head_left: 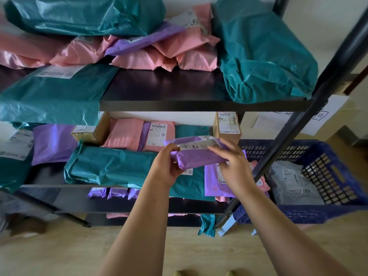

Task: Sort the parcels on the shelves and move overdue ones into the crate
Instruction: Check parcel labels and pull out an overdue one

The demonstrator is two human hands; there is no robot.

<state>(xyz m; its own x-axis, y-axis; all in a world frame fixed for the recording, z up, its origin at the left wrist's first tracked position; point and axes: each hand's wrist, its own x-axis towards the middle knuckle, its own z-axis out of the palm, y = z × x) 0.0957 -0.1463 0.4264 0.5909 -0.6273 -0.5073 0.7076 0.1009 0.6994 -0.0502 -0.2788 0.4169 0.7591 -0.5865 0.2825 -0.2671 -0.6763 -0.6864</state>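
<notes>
A purple parcel (196, 154) with a white label on its upper face is held in front of the middle shelf. My left hand (169, 164) grips its left end and my right hand (233, 162) grips its right end. Below it on the middle shelf lie a long teal parcel (111, 166) and a flat purple parcel (214, 182) marked with a red 4. The blue crate (328, 176) stands to the right of the shelving and holds a grey parcel (292, 182).
The top shelf (179, 104) carries teal, pink and purple parcels. Cardboard boxes (228, 125) and pink parcels (124, 134) sit at the back of the middle shelf. A black upright post (298, 116) slants between shelf and crate. Small purple parcels (113, 193) lie on the lower shelf.
</notes>
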